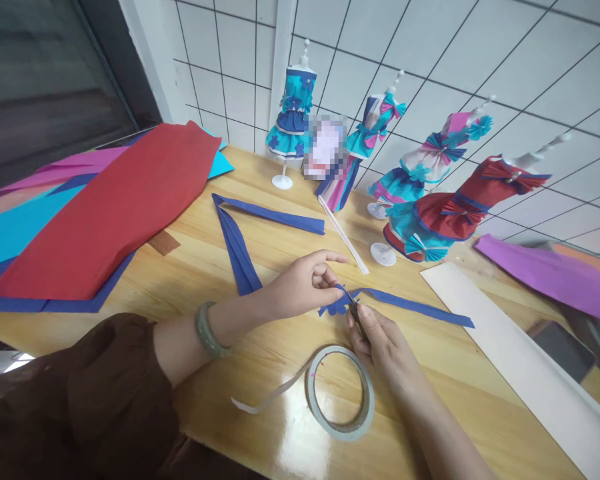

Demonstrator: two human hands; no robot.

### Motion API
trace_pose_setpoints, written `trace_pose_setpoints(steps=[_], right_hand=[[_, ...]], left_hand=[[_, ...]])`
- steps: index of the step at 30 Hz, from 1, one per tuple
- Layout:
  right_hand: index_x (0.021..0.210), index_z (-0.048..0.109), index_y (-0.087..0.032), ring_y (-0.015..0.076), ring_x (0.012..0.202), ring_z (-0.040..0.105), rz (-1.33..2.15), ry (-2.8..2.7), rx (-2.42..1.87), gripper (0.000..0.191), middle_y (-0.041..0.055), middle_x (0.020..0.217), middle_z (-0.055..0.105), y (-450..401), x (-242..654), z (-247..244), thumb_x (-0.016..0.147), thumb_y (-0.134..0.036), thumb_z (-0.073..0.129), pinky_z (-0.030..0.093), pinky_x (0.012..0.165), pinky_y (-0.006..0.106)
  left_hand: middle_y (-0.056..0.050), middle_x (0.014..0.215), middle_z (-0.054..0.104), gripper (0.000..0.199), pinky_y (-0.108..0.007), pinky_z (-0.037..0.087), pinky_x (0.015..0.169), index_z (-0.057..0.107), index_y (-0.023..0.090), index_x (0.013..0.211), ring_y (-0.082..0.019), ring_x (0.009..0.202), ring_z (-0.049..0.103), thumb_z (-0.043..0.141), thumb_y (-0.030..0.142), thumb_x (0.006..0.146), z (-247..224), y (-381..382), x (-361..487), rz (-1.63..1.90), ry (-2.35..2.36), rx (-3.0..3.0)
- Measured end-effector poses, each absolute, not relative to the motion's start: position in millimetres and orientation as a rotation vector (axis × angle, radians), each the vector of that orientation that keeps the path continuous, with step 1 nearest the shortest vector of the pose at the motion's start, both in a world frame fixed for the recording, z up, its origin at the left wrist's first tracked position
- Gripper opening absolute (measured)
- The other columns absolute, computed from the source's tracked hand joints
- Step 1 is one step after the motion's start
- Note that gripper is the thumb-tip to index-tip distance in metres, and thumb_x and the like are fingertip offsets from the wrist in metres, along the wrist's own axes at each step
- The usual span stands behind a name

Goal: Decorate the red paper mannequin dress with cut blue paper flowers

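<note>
My left hand point(307, 283) pinches a small edge of blue crepe paper between thumb and index finger, its other fingers curled. In my right hand point(385, 333) is a slim dark tool point(355, 312), tweezers or small snips; its tip meets the blue paper at my left fingertips. Just under both hands lie blue flower-shaped cutouts point(336, 307). A blue paper strip point(415, 305) runs off to the right from there. Another, folded blue strip point(280, 217) lies beyond my left hand. Near my right wrist rests a roll of tape point(313, 393) with a loose tail.
Dressed mini mannequins point(293, 100) stand along the tiled wall, beside a blurred-out phone-like panel point(325, 150). Red paper point(115, 213) tops a colored stack at left. A white strip point(347, 240), a long cream sheet point(505, 353), purple paper point(550, 277) and a dark phone point(563, 350) lie to the right.
</note>
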State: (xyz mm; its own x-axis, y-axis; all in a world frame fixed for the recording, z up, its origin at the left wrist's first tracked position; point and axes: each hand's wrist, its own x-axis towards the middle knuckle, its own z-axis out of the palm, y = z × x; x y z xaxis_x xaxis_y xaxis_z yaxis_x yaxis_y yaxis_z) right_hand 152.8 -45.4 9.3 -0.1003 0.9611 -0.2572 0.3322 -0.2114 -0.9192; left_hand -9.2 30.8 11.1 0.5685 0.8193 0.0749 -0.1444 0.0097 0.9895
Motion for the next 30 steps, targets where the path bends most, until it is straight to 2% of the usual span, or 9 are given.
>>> trace_pose_setpoints(steps=[12, 22, 30], right_hand=[[0.071, 0.042, -0.02, 0.009, 0.041, 0.027, 1.299, -1.413, -1.587, 0.04, -0.0077, 0.047, 0.029, -45, 151, 12, 0.088, -0.054, 0.031, 0.023, 0.043, 0.023], [0.07, 0.041, -0.02, 0.0093, 0.042, 0.027, 1.307, -1.416, -1.552, 0.039, -0.0074, 0.047, 0.03, -45, 151, 10, 0.089, -0.052, 0.031, 0.023, 0.043, 0.023], [0.067, 0.041, -0.02, 0.0101, 0.043, 0.027, 1.276, -1.446, -1.577, 0.041, -0.0069, 0.047, 0.03, -45, 151, 9, 0.089, -0.052, 0.029, 0.025, 0.045, 0.024]], left_hand=[[0.001, 0.074, 0.054, 0.049, -0.02, 0.04, 0.059, 0.042, 0.014, 0.117, -0.008, 0.065, 0.052, 0.061, 0.019, 0.072, 9, 31, -10, 0.784, 0.6, 1.29], [0.004, 0.067, 0.051, 0.052, -0.019, 0.036, 0.053, 0.042, 0.014, 0.119, -0.006, 0.057, 0.047, 0.061, 0.017, 0.07, 2, 32, -9, 0.744, 0.583, 1.356], [0.004, 0.066, 0.051, 0.051, -0.019, 0.037, 0.055, 0.043, 0.014, 0.119, -0.006, 0.058, 0.048, 0.059, 0.016, 0.071, 4, 30, -9, 0.744, 0.587, 1.415]])
